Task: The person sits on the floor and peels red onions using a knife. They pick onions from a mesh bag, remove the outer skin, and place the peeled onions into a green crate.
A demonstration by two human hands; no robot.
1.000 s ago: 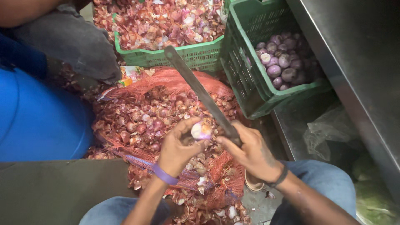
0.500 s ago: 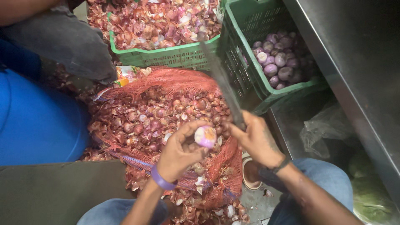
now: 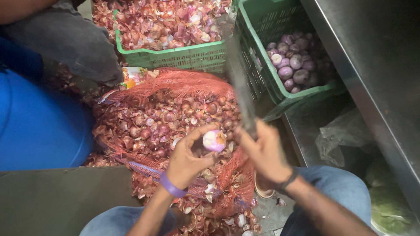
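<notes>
Left hand [image 3: 188, 159], centre of frame, grips a small peeled onion [image 3: 214, 140] between thumb and curled fingers [image 3: 205, 131], root end up, held over the red mesh sack [image 3: 175, 87] heaped with onion skins [image 3: 148, 126]. Right hand [image 3: 264, 150], just right of the onion, is closed round the handle of a long knife [image 3: 240, 87]; the blade runs up toward the top centre of the frame, blurred. Blade base sits just beside the onion, not clearly touching. Judgement: the trim wants short cuts near the blade's heel, thumb kept behind the edge, onion turned by the left fingers rather than swinging the long blade; skins should drop onto the sack. Upper right of frame: green crate [image 3: 306, 94] with peeled purple onions [image 3: 291, 65]. Top centre: second green crate [image 3: 183, 57] full of skins. Left edge: blue drum [image 3: 39, 126]. Right edge: steel worktop [image 3: 376, 57]. Another person's grey sleeve [image 3: 65, 39] sits upper left
</notes>
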